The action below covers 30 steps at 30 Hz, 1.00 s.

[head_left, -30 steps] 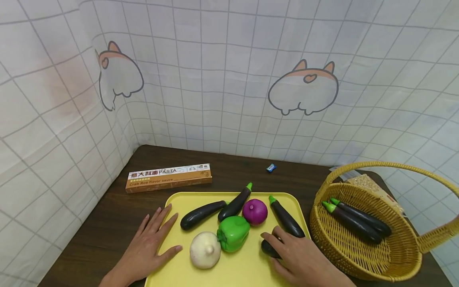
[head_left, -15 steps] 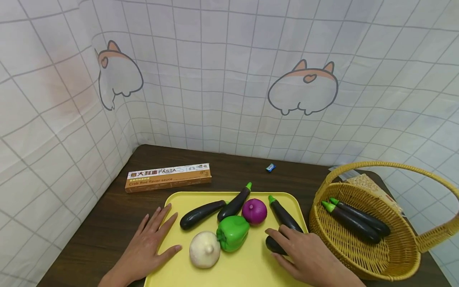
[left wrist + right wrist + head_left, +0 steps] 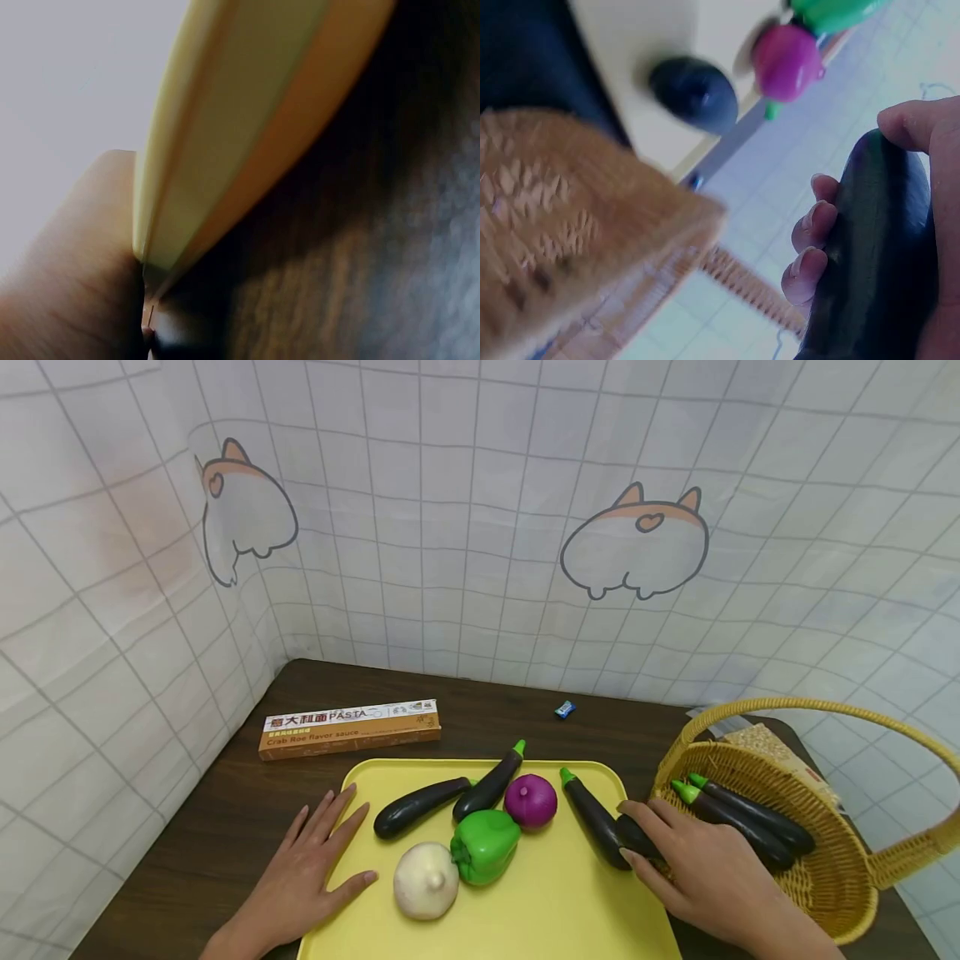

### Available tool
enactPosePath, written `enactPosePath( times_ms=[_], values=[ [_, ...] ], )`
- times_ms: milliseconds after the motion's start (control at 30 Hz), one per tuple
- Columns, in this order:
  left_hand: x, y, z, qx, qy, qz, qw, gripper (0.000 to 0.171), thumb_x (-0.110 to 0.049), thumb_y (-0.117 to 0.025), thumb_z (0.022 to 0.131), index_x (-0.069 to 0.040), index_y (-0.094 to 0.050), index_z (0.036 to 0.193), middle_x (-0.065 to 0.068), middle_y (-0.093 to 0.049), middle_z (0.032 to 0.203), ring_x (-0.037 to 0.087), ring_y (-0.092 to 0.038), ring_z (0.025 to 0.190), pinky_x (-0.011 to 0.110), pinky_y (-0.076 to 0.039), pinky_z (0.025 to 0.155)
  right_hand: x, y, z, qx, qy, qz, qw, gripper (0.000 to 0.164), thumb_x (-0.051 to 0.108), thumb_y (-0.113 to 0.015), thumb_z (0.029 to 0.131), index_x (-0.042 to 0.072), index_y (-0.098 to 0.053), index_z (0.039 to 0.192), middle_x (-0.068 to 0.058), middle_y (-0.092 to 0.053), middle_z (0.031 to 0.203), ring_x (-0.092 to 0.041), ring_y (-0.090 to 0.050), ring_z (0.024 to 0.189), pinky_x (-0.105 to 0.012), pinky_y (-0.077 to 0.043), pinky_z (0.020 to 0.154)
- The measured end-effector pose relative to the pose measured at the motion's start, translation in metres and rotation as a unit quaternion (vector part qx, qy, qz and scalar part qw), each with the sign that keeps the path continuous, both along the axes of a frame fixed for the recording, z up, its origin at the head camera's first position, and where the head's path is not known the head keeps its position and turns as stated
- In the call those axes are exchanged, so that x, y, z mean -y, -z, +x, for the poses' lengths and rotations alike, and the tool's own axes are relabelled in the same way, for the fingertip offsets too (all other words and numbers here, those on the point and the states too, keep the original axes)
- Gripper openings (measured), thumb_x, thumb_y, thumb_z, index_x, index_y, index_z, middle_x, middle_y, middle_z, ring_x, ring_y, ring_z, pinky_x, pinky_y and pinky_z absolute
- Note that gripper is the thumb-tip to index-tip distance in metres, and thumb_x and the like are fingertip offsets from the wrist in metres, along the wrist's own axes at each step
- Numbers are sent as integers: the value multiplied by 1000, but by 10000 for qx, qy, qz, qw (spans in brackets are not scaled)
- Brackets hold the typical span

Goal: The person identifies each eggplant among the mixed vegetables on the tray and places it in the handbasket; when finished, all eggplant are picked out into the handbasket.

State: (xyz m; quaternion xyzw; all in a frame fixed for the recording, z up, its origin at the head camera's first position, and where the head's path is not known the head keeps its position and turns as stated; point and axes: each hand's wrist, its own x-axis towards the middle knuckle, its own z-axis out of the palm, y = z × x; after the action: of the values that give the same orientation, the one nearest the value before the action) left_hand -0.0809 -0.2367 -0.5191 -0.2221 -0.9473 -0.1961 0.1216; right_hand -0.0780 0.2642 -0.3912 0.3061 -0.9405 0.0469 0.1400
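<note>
My right hand [image 3: 701, 868] grips an eggplant [image 3: 874, 247] at the near left rim of the wicker basket [image 3: 832, 918]. In the right wrist view the fingers curl round its dark body and the thumb lies on its end. Two more eggplants [image 3: 738, 827] lie inside the basket. My left hand [image 3: 300, 868] rests with spread, straight fingers on the left edge of the yellow tray [image 3: 555, 918]. On that tray are a purple onion [image 3: 531, 802], a green bell pepper [image 3: 486, 847], a whitish round vegetable [image 3: 426, 881] and several eggplants, one [image 3: 596, 818] near the right edge.
A pasta box [image 3: 351, 729] lies behind the tray on the dark table [image 3: 495, 710]. A small blue wrapped piece [image 3: 565, 710] sits at the back. Behind the basket is a bag of pale grains [image 3: 780, 756]. The basket's tall handle [image 3: 825, 706] arches over it.
My right hand has lifted the eggplant off the tray's right part and carried it right, to the basket's rim. The left hand stays in place.
</note>
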Motion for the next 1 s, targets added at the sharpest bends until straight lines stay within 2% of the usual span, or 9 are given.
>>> enactPosePath(
  times_ms=[100,133,267,333,433,500,567,800,1000],
  values=[
    [2,0,0,-33,23,8,10000,83,-56,-70,98,-13,-43,163,12,-23,173,45,-24,155,61,-12,123,-11,-6,-1,167,257,154,9994,45,37,-80,95,19,-66,134,8,-61,101,6,-40,56,-23,-38,45],
    [3,0,0,-31,27,-2,10000,83,-56,-70,98,-13,-43,164,12,-23,173,45,-24,155,61,-12,123,-14,-8,-2,224,323,205,9990,45,37,-79,96,19,-66,135,7,-64,106,3,-49,59,-25,-43,47],
    [5,2,2,-16,14,-26,10000,83,-56,-70,98,-14,-42,164,12,-22,174,45,-23,155,61,-13,123,-31,-15,-10,309,439,359,9979,48,39,-78,97,16,-67,138,-7,-72,125,-16,-72,76,-28,-48,46],
    [6,3,2,-9,-4,-10,10000,83,-56,-70,98,-14,-42,164,12,-22,174,45,-23,155,61,-13,123,-40,-17,-14,341,458,365,9977,50,37,-78,96,13,-67,138,-16,-71,129,-16,-71,69,-27,-42,42],
    [5,3,2,2,-19,37,10000,83,-56,-70,98,-14,-42,164,11,-22,174,45,-23,155,61,-12,123,-54,-18,-19,466,598,411,9963,52,37,-77,96,10,-66,139,-19,-70,129,-1,-47,47,-25,-31,38],
    [4,3,1,31,-11,50,10000,83,-56,-70,98,-15,-42,164,11,-22,174,44,-23,155,61,-12,123,-63,-17,-23,522,716,416,9952,51,36,-76,96,10,-66,138,-17,-71,126,2,-34,43,-25,-29,38],
    [3,2,-1,69,-16,42,10000,83,-57,-68,99,-15,-41,165,10,-21,174,44,-22,156,61,-12,123,-72,-16,-29,561,836,427,9940,50,35,-76,97,9,-65,138,-17,-72,123,0,-31,41,-27,-28,38],
    [3,1,1,5,-49,2,10000,83,-57,-69,99,-14,-42,164,12,-23,173,44,-23,155,60,-12,123,-91,-5,-53,981,989,383,9895,54,37,-72,99,4,-62,141,-23,-70,123,-6,-39,44,-30,-32,39],
    [2,2,0,-15,-15,-28,10000,82,-57,-68,99,-14,-42,164,11,-22,174,44,-24,155,61,-13,123,-99,6,-71,1046,1043,512,9877,55,38,-74,98,2,-63,139,-22,-71,122,-18,-64,65,-38,-47,47]
  ],
)
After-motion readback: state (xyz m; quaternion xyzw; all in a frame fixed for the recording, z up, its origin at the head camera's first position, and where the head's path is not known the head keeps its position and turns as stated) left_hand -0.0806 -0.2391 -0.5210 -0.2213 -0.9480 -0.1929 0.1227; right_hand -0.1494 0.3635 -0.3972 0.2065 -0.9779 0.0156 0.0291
